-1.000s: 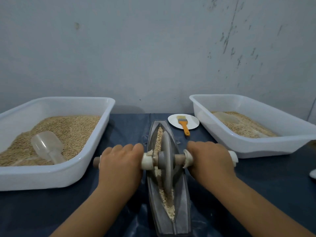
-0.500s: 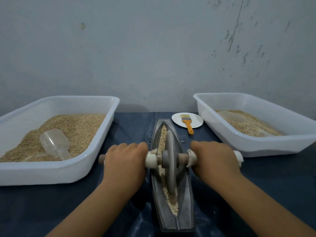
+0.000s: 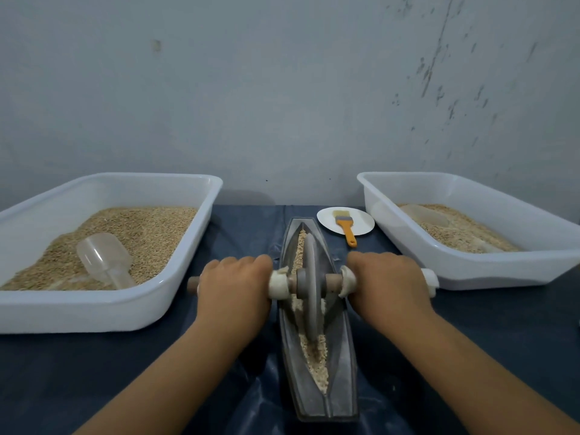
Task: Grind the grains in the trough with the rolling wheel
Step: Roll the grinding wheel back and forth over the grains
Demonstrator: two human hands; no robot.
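Since half a second ago: little change in wheel position along trough; both hands as before on axle, whole view slightly shifted rightward.

Far left of left hand: white tub [image 3: 103,312] on dark blue table cover [image 3: 489,337], partly filled with whole grain [image 3: 135,233]; clear plastic scoop [image 3: 105,260] lying on the grain, handle toward viewer.

Left hand [image 3: 233,293]: knuckles up, fingers curled over and gripping left half of wooden axle [image 3: 333,281]; bare axle end protruding just left of the hand, white collar just right of it.

Between the hands: grey stone rolling wheel [image 3: 309,288], upright on edge, seated in groove of boat-shaped grey trough [image 3: 343,365]. Trough running lengthwise away from viewer. Grains in trough [image 3: 315,359] visible as a pale crushed strip both beyond and nearer than the wheel.

Right hand [image 3: 390,287]: knuckles up, fingers wrapped round right half of axle, white collars just either side of it.

Beyond right hand: small white plate [image 3: 361,216] bearing orange-handled brush [image 3: 345,226], handle overhanging the near rim.

Right of right hand: second white tub [image 3: 489,271] holding a shallower layer of paler ground grain [image 3: 464,230]; second clear scoop [image 3: 423,215] resting in it.
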